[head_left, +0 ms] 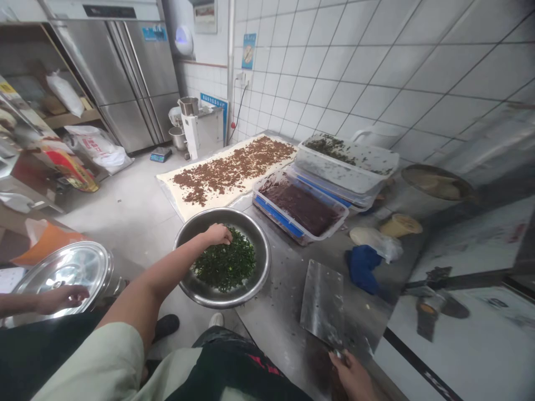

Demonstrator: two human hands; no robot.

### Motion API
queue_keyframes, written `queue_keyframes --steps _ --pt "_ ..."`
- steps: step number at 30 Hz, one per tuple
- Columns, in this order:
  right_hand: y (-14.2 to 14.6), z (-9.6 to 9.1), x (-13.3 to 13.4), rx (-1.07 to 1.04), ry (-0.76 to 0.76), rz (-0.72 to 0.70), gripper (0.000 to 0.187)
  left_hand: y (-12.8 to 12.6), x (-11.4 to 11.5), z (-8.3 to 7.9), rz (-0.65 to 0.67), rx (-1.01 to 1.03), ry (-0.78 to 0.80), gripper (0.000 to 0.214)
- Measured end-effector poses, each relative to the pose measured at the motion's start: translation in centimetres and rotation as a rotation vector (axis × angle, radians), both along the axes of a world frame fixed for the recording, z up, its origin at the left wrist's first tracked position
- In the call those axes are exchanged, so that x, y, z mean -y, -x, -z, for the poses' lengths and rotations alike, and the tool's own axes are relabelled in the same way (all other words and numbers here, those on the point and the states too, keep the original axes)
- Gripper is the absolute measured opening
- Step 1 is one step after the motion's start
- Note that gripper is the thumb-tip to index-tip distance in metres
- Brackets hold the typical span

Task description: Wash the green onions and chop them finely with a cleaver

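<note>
Your left hand [217, 235] is down in a steel bowl [221, 218], over a heap of chopped greens [224, 264]. Your fingers [225, 236] are bunched together at the top edge of the heap, but you can't tell if they're clamped on any greens. The bowl sits at the near-left edge of the steel table [280, 289], just beside a sheet of pale dough [225, 172] strewn with brown crumbles.

Your right hand [353, 377] is at the bottom of the view, with fingers [340, 359] wrapped round the handle of a cleaver [321, 303]. The blade lies flat on the table, with the handle mostly hidden by your hand.

Past the bowl are two plastic tubs: one of dark brown paste [298, 206] on a blue lid, and one with green bits [345, 161] stacked just behind it. To the right of the cleaver are a blue cloth [363, 269], a bagged lump of dough [371, 242] and a small yellowish tub [401, 225].

On the left, another person's hand [62, 298] hovers by a big steel pot lid [62, 281]. A steel fridge [121, 72] stands at the back.
</note>
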State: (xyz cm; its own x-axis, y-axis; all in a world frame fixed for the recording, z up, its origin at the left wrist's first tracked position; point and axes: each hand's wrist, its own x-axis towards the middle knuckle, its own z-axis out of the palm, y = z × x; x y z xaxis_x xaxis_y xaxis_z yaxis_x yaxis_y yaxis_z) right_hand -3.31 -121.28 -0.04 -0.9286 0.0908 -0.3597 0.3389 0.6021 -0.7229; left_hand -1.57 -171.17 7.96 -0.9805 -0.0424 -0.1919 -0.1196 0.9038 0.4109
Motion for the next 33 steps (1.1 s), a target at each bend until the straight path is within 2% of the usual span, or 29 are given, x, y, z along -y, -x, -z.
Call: queue_keyframes --steps 2,4,7,9,11,14,17,20,23,26,29,33 --pt "0.8 -1.2 0.9 -0.133 -0.224 -0.161 0.023 -0.3 0.6 0.2 0.025 0.014 -0.024 0.027" --pt "1.5 -3.2 3.2 -0.341 -0.362 -0.323 0.026 -0.5 1.0 0.4 -0.005 0.022 -0.053 0.029" --pt "2.7 -7.1 9.2 -0.631 -0.384 -0.568 0.031 -0.7 1.6 0.7 -0.118 -0.002 -0.067 0.02" --pt "3.4 -9.4 14.5 -0.705 -0.333 -0.764 0.028 -0.8 2.1 0.7 -0.184 -0.038 -0.058 0.021" --pt "3.8 -10.8 19.8 -0.739 -0.337 -0.938 0.026 -0.7 2.7 0.6 -0.258 -0.066 -0.05 0.024" --pt "3.9 -10.7 26.6 -0.657 -0.492 -1.179 0.023 -0.6 3.6 0.7 -0.354 -0.085 -0.033 0.027" --pt "3.8 -9.1 30.8 -0.513 -0.693 -1.263 0.019 -0.2 3.9 1.1 -0.382 -0.064 -0.039 0.026" --pt "3.9 -7.7 32.5 -0.478 -0.744 -1.253 0.021 0.3 3.2 1.7 -0.367 -0.004 -0.055 0.021" --pt "4.3 -7.3 32.6 -0.46 -0.763 -1.243 0.022 0.6 2.4 2.4 -0.383 0.035 -0.048 0.014" --pt "5.0 -7.8 32.5 -0.459 -0.754 -1.24 0.021 0.6 2.0 2.5 -0.426 0.02 -0.046 0.009" --pt "5.7 -8.9 32.7 -0.487 -0.704 -1.261 0.022 0.4 2.1 2.2 -0.456 -0.015 -0.089 0.015" --pt "6.0 -10.3 33.4 -0.597 -0.506 -1.339 0.024 0.2 2.0 1.6 -0.455 -0.043 -0.212 0.022"
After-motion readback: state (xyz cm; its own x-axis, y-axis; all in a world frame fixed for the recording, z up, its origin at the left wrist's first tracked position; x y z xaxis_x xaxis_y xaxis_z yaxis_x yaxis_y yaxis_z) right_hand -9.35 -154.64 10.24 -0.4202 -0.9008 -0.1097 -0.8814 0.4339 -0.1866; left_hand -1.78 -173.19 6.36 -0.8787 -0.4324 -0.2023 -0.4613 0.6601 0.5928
